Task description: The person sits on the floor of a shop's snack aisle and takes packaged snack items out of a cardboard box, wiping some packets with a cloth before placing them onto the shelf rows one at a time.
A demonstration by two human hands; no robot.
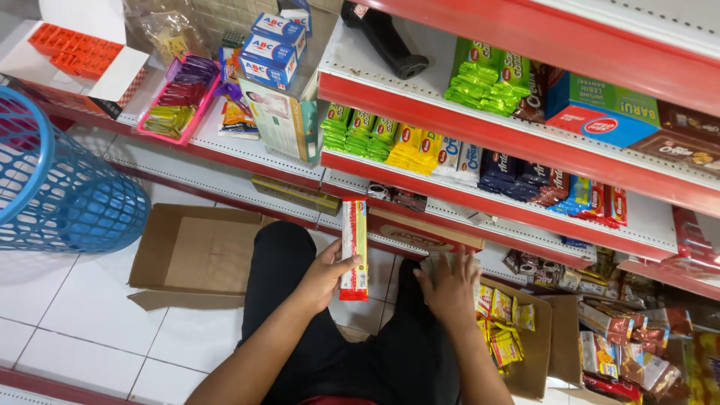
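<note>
My left hand [324, 276] grips a long red and yellow snack pack [354, 249], held upright above my knee in front of the lowest shelf. My right hand [451, 285] rests palm down, fingers spread, on a pale stack of packs at the near edge of a cardboard box [535, 352]. That box holds several yellow and red snack packets [504, 330]. I am crouched in black trousers on a white tiled floor.
Red-edged shelves [480, 127] carry green, yellow, blue and red snack rows. A flattened cardboard box [196, 255] lies on the floor at left beside a blue plastic basket [67, 195]. More mixed packets [630, 352] fill a box at bottom right.
</note>
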